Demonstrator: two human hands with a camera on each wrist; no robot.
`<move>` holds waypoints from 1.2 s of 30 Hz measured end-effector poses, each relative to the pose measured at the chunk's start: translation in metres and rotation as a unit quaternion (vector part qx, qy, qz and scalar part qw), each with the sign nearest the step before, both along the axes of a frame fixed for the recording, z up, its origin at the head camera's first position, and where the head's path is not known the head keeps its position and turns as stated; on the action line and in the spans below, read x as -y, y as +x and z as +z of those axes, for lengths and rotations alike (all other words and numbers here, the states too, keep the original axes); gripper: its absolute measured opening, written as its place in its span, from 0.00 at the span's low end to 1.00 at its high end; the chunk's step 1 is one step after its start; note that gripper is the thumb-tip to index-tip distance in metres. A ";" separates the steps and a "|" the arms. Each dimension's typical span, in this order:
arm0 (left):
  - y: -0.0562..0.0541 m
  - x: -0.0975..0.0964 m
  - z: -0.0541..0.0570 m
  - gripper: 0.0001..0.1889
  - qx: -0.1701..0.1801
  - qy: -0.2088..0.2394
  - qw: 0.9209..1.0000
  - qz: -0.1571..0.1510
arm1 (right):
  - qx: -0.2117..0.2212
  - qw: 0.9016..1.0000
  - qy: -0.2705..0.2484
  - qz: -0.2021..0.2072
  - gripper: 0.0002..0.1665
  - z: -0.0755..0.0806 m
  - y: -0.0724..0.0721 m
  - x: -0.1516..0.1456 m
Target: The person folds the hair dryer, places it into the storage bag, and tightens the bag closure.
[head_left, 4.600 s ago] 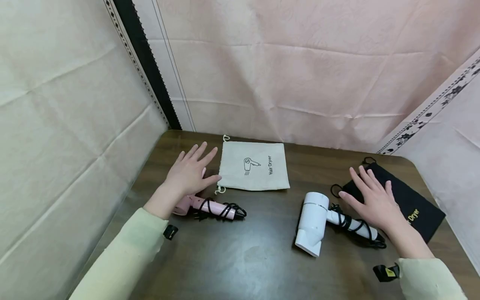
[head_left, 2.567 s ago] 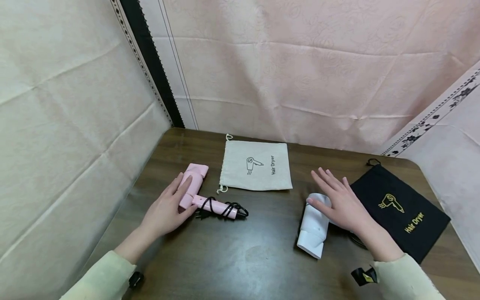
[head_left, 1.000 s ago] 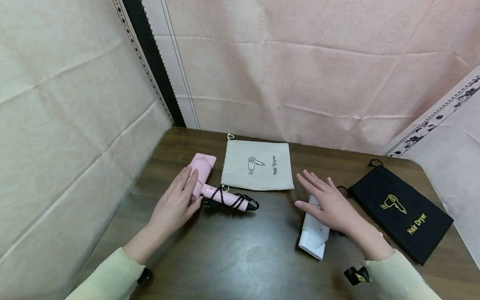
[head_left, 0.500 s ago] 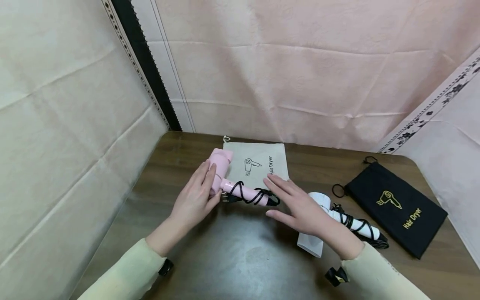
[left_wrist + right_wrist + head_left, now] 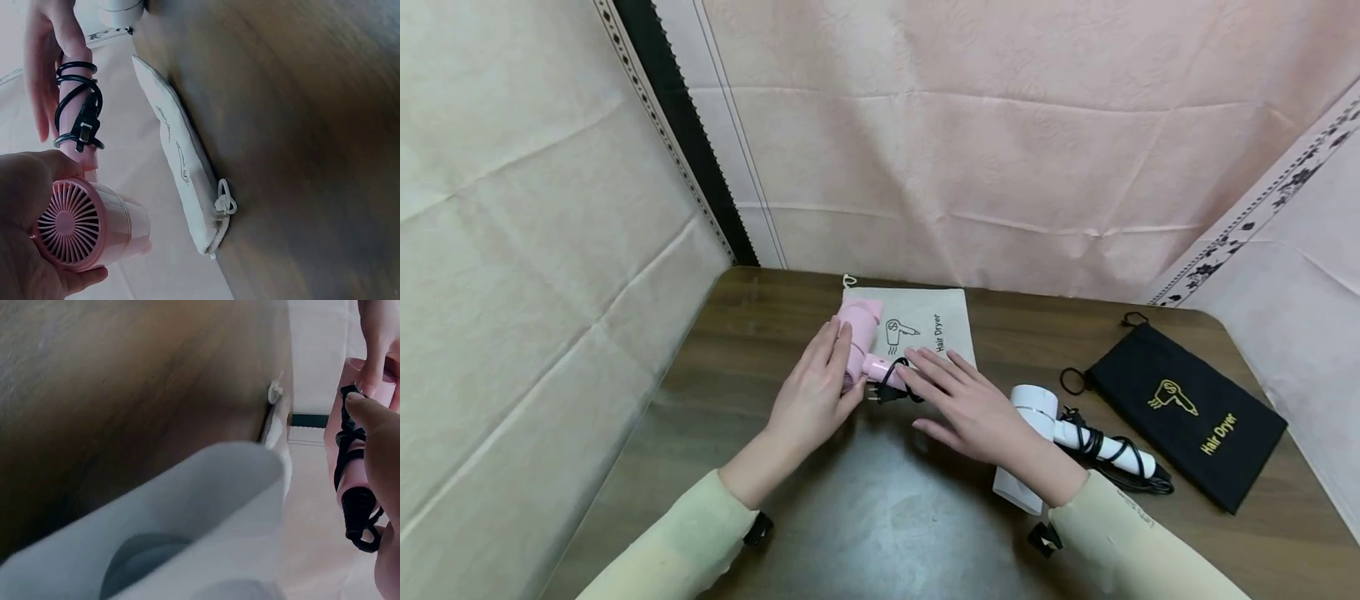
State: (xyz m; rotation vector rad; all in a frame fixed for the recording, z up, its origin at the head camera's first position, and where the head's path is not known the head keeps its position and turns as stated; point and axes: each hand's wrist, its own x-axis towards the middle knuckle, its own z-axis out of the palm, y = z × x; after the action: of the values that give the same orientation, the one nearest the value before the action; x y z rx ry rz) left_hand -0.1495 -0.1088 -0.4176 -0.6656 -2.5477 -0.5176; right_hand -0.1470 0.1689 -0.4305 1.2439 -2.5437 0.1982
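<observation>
My left hand (image 5: pixel 812 383) grips the barrel of a pink hair dryer (image 5: pixel 858 335), thumb and fingers on opposite sides; the left wrist view shows its round vent grille (image 5: pixel 67 223). The dryer is lifted above the table, overlapping the front left part of a white drawstring bag (image 5: pixel 947 304) in the head view. A black cord (image 5: pixel 80 115) is wound round its handle. My right hand (image 5: pixel 970 408) is at that handle, fingers extended over it and spread slightly apart. From the right wrist, the thumb overlaps the cord, and the handle's black end (image 5: pixel 358 512) sticks out below.
A white hair dryer (image 5: pixel 1105 447) with wrapped cord lies on the brown table (image 5: pixel 880 517), its head partly under my right forearm. At the far right lies a black drawstring bag (image 5: pixel 1195 417) with gold print. Pale cloth (image 5: pixel 970 150) hangs behind the table and at both sides.
My left hand has taken hold of the pink hair dryer, lifted it and carried it right towards the white bag. My right hand has moved left from beside the black bag to the dryer's handle.
</observation>
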 end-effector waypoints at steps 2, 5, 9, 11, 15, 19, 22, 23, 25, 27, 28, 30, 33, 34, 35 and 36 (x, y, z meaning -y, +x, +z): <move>0.000 -0.002 -0.001 0.39 0.004 0.001 1.000 0.001 | -0.016 1.000 0.005 0.002 0.48 -0.002 -0.003 -0.001; 0.001 -0.004 -0.002 0.39 0.004 0.003 1.000 -0.002 | -0.047 0.999 0.012 0.013 0.49 -0.004 -0.006 -0.004; 0.002 -0.006 -0.003 0.38 0.000 0.007 1.000 -0.011 | -0.090 0.995 0.019 0.031 0.50 -0.004 -0.011 -0.008; 0.002 -0.007 -0.002 0.38 -0.003 0.009 1.000 -0.016 | -0.103 0.994 0.027 0.037 0.51 -0.003 -0.012 -0.010; 0.002 -0.008 -0.001 0.37 -0.013 0.016 1.000 -0.022 | -0.119 0.991 0.051 0.043 0.52 0.003 -0.013 -0.014; 0.003 -0.009 0.001 0.37 -0.023 0.031 0.999 -0.030 | -0.133 0.987 0.070 0.052 0.42 0.007 -0.014 -0.019; 0.004 -0.011 0.001 0.36 -0.028 0.041 0.998 -0.034 | -0.144 0.985 0.075 0.066 0.31 0.008 -0.017 -0.024; 0.004 -0.012 0.001 0.37 -0.030 0.044 0.998 -0.034 | -0.149 0.983 0.075 0.071 0.31 0.009 -0.019 -0.025; 0.005 -0.014 0.001 0.36 -0.033 0.049 0.998 -0.032 | -0.156 0.981 0.073 0.084 0.33 0.010 -0.022 -0.028; 0.005 -0.016 0.001 0.36 -0.033 0.054 0.998 -0.030 | -0.162 0.979 0.074 0.096 0.34 0.012 -0.026 -0.030; 0.006 -0.017 0.001 0.36 -0.031 0.056 0.998 -0.029 | -0.163 0.979 0.073 0.102 0.33 0.013 -0.027 -0.031; 0.007 -0.019 0.001 0.36 -0.027 0.059 0.998 -0.027 | -0.167 0.977 0.079 0.110 0.33 0.015 -0.030 -0.034; 0.007 -0.022 0.001 0.36 -0.020 0.061 0.998 -0.024 | -0.175 0.973 0.091 0.116 0.33 0.017 -0.033 -0.037; 0.008 -0.023 0.001 0.35 -0.019 0.063 0.998 -0.023 | -0.177 0.972 0.097 0.117 0.33 0.018 -0.034 -0.038; 0.008 -0.024 0.001 0.36 -0.017 0.064 0.998 -0.022 | -0.180 0.971 0.102 0.118 0.33 0.019 -0.035 -0.038; 0.009 -0.024 0.000 0.36 -0.015 0.065 0.998 -0.022 | -0.182 0.970 0.107 0.120 0.33 0.019 -0.035 -0.039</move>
State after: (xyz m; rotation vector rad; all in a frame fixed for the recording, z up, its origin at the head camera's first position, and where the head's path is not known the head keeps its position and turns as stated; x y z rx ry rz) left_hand -0.1410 -0.0847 -0.4173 -0.6776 -2.4510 -0.6776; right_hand -0.1825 0.2081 -0.4110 1.5092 -2.1399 -0.2400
